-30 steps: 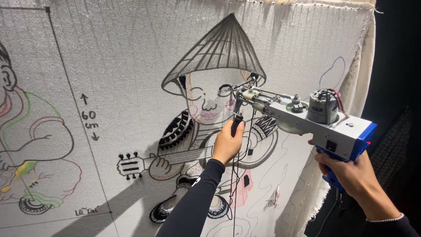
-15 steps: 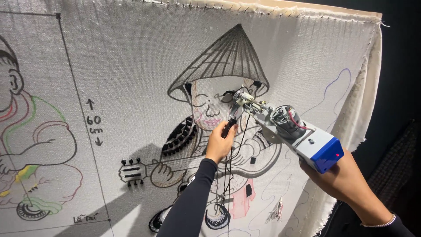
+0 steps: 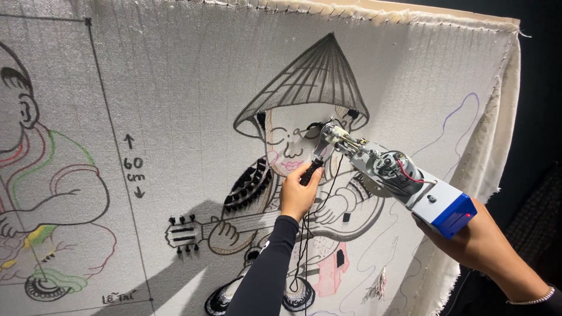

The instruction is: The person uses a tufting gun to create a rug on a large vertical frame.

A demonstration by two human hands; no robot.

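Rug-tufting workshop: stretched sketched cloth (image 3: pixel 175 88), tufting gun (image 3: pixel 398 178).

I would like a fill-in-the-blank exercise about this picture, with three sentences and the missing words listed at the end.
1. The right hand holds the tufting gun at its ____ end.
2. The left hand grips the gun's black front handle, and the gun's tip meets the stretched cloth at the drawn figure's ____.
3. The figure on the cloth wears a ____ hat.

Missing words: blue; face; conical

Dark, unlit room (image 3: pixel 541 88) behind the work.
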